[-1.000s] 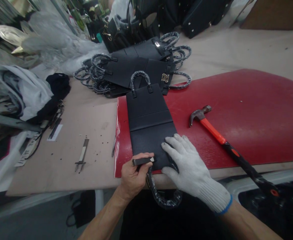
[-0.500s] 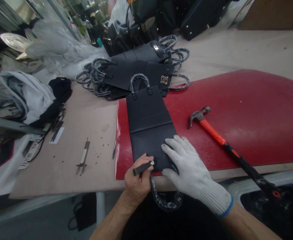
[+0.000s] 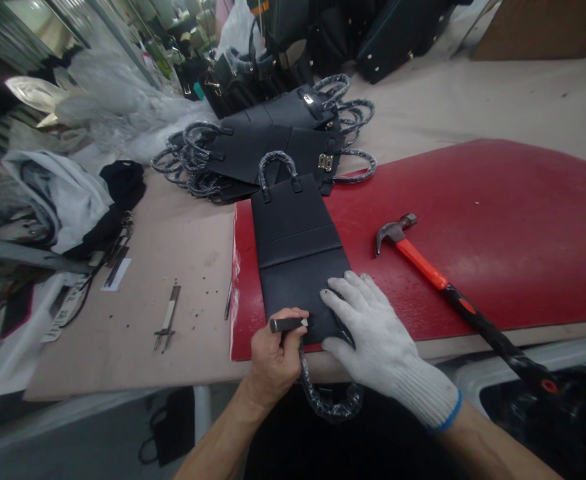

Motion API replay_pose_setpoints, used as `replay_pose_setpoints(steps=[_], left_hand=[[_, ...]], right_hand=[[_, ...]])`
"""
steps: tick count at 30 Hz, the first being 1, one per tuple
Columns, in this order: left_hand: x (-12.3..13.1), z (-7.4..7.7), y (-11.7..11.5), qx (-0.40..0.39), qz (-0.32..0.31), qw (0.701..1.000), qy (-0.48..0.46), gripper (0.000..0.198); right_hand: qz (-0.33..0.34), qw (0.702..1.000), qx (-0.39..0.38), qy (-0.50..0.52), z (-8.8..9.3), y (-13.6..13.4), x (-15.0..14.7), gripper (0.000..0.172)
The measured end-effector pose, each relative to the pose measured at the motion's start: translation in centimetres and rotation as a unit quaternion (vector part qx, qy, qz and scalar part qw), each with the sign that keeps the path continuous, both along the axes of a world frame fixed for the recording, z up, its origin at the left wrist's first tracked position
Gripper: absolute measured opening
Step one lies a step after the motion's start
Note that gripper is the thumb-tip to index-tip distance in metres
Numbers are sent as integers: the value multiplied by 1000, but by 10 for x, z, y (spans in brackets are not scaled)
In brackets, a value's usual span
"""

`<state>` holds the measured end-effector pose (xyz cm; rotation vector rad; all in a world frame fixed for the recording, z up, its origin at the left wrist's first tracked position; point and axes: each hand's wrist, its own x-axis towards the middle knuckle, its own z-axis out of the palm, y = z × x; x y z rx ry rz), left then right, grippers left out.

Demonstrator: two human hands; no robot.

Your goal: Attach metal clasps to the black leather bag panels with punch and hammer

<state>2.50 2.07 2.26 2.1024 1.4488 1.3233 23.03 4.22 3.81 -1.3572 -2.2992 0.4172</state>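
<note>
A black bag panel lies flat, its plastic-wrapped handle at the far end and a second wrapped handle hanging over the table's near edge. My bare left hand is closed around a short dark punch-like tool with a pale faceted tip, held low over the panel's near left part. Whether the tip touches the panel I cannot tell. My right hand, in a white knit glove, rests open on the panel's near right edge, fingers spread.
Under the panel is a red mat, with a claw hammer lying to the right. Black bag pieces with wrapped handles are piled beyond. At left are a small metal tool, a pale cloth and clear plastic.
The tool in my left hand has turned to lie more nearly level, and the fingers have shifted slightly. My right hand stays on the panel. The whole view has moved a little.
</note>
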Motion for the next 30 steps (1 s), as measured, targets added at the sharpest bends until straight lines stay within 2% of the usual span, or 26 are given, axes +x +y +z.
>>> replay_pose_setpoints(steps=[6,9,10,12,14,17,20,22,24,27,30], left_hand=[[1,2,5,-26,-20,999,-1,16],[1,4,6,-40,-30,999,-3,16],[1,4,7,-48,-34,998,1,16],[1,5,8,-60,-43,997,6,15],[2,5,9,-66,-49,997,3,15],[2,5,10,-67,-62,996,-6,17],[3,4,11,-64,-68,996,-16,18],[3,3,11,-62,-67,995,-25,18],[4,2,11,-63,-69,995,-32,19],[5,1,11,-56,-72,995,-38,21],[6,1,13,-44,-75,996,-35,20]], right_hand=[[0,1000,8,18,-4,-2,-2,65],[8,997,9,71,-1,-2,7,57],[-8,995,18,94,1,-2,14,52],[-84,990,54,99,7,2,37,45],[-183,980,82,18,15,5,64,46],[-285,939,15,-190,26,6,98,52],[-306,895,-68,-316,32,-1,106,52],[-285,891,-83,-343,32,-8,100,53],[-271,895,-94,-340,29,-13,95,53],[-301,898,-110,-302,22,-18,103,53],[-330,912,-133,-205,21,-20,122,49]])
